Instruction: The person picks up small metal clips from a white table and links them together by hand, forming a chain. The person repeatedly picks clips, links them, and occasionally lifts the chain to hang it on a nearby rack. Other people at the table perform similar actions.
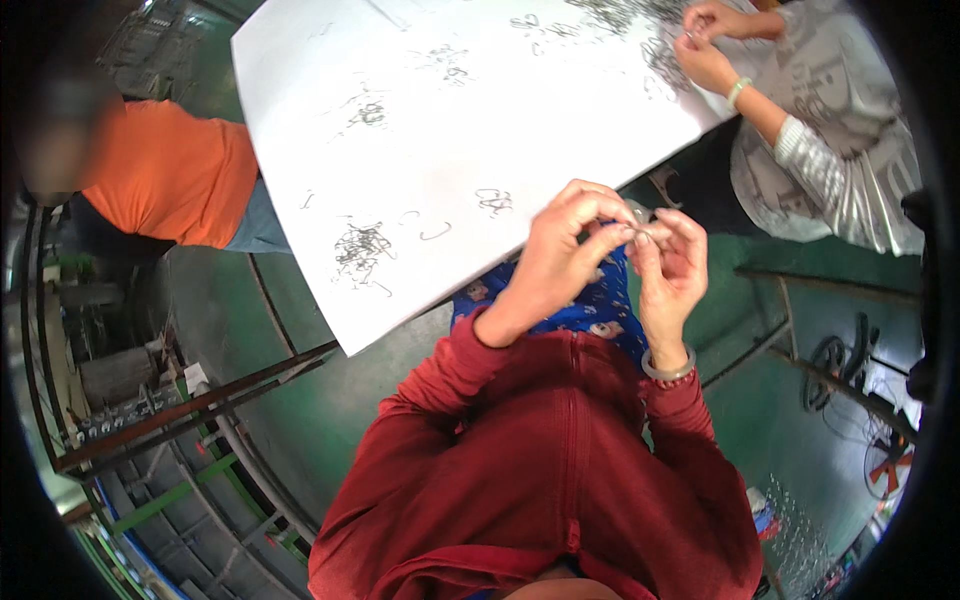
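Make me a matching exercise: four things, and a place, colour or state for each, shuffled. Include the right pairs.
1. Person's right hand
2. Dense heap of dark pieces
3. Left-side co-worker's top
4. Person's jacket

A. Orange
B. Near the close left corner of the white table
C. Dark red
D. Has a pale bangle at its wrist

Pairs: 1-D, 2-B, 3-A, 4-C

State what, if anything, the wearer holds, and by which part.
The left hand and right hand pinch a tiny thin piece at their fingertips; gripped part cannot be told.
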Available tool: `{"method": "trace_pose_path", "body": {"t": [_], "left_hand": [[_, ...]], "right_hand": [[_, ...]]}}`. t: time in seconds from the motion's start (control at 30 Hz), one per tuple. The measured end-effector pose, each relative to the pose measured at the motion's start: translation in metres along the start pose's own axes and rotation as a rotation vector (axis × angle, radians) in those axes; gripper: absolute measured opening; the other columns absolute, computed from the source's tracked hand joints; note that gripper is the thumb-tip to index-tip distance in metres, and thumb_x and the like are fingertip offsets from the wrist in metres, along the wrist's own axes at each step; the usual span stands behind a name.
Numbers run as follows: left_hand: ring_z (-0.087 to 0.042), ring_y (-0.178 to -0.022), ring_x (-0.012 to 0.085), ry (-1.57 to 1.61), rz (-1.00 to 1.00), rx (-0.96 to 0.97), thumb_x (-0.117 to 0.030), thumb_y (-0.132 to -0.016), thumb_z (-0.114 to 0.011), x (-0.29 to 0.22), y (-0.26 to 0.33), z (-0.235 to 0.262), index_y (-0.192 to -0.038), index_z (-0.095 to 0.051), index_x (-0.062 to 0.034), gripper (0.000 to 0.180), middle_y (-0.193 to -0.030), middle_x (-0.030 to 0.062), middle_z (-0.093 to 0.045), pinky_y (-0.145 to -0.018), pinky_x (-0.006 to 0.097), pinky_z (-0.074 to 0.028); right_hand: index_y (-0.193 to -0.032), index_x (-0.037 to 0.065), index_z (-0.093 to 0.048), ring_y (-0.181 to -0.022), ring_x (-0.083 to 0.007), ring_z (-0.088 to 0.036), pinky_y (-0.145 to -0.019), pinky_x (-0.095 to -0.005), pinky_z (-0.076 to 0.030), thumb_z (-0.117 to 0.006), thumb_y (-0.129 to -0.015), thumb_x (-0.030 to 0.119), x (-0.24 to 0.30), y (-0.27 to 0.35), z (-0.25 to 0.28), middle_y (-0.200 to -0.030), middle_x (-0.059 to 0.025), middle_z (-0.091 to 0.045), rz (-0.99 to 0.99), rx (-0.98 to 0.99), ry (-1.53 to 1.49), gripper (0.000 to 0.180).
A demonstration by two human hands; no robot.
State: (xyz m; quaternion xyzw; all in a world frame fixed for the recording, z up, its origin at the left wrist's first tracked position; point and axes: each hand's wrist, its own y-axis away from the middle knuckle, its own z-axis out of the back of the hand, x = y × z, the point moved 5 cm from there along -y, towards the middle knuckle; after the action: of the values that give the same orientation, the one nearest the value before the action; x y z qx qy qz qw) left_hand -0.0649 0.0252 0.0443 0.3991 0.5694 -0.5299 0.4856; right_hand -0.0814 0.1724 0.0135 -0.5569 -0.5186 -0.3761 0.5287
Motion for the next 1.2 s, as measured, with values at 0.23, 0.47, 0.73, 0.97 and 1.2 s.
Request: {"method": "trace_pose_path", "body": {"t": [0.23,0.47,0.73,0.97,1.2], "left_hand": [[-0.065,-0.088,0.0123,0.059,0.066,-0.056,-0.001,-0.092,-0.058,0.006,0.004,0.006,-0.097,-0.061,0.001,0.006,-0.101,0.0103,-0.069,-0.077,0.026,-0.054],[-0.066,-0.085,0.0234,-0.089,-0.222,-0.08,-0.003,-0.083,-0.067,-0.009,0.004,0.015,-0.089,-0.063,-0.0038,0.007,-0.088,0.0085,-0.068,-0.085,0.033,-0.047],[-0.066,-0.088,0.0219,-0.068,-0.23,-0.078,-0.001,-0.08,-0.069,-0.016,0.006,0.024,-0.086,-0.065,-0.004,0.008,-0.088,0.0072,-0.069,-0.092,0.039,-0.044],[-0.066,-0.088,0.0203,-0.093,-0.185,-0.081,0.0,-0.082,-0.068,-0.017,0.02,0.021,-0.089,-0.064,-0.0039,0.009,-0.087,0.0066,-0.068,-0.09,0.038,-0.045],[-0.066,-0.088,0.0211,-0.111,-0.202,-0.1,0.002,-0.082,-0.067,-0.016,0.029,0.022,-0.088,-0.064,-0.0026,0.008,-0.087,0.0085,-0.068,-0.088,0.037,-0.045]], "right_hand": [[-0.113,-0.003,-0.054,-0.081,-0.0097,-0.062,-0.068,-0.0218,-0.053,-0.059,-0.088,-0.011,-0.008,0.003,-0.012,-0.1,-0.0112,-0.063,0.051,0.074,0.068,0.027],[-0.107,-0.002,-0.062,-0.071,-0.0085,-0.059,-0.046,-0.0153,-0.038,-0.06,-0.086,-0.01,-0.009,-0.011,0.004,-0.111,-0.0193,-0.064,0.017,0.053,-0.093,0.022],[-0.101,-0.004,-0.068,-0.073,-0.0107,-0.059,-0.064,-0.0221,-0.047,-0.065,-0.087,0.001,-0.073,-0.136,-0.091,-0.086,-0.0081,-0.065,0.023,0.422,0.292,0.015],[-0.083,-0.002,-0.068,-0.091,-0.0336,-0.057,-0.076,-0.042,-0.05,-0.06,-0.083,0.003,-0.173,-0.208,-0.227,-0.087,-0.0165,-0.059,0.503,0.595,0.811,0.009],[-0.096,-0.001,-0.057,-0.086,-0.0373,-0.057,-0.076,-0.0412,-0.049,-0.052,-0.087,0.0,-0.16,-0.186,-0.203,-0.088,-0.0189,-0.06,0.531,0.58,0.928,0.011]]}}
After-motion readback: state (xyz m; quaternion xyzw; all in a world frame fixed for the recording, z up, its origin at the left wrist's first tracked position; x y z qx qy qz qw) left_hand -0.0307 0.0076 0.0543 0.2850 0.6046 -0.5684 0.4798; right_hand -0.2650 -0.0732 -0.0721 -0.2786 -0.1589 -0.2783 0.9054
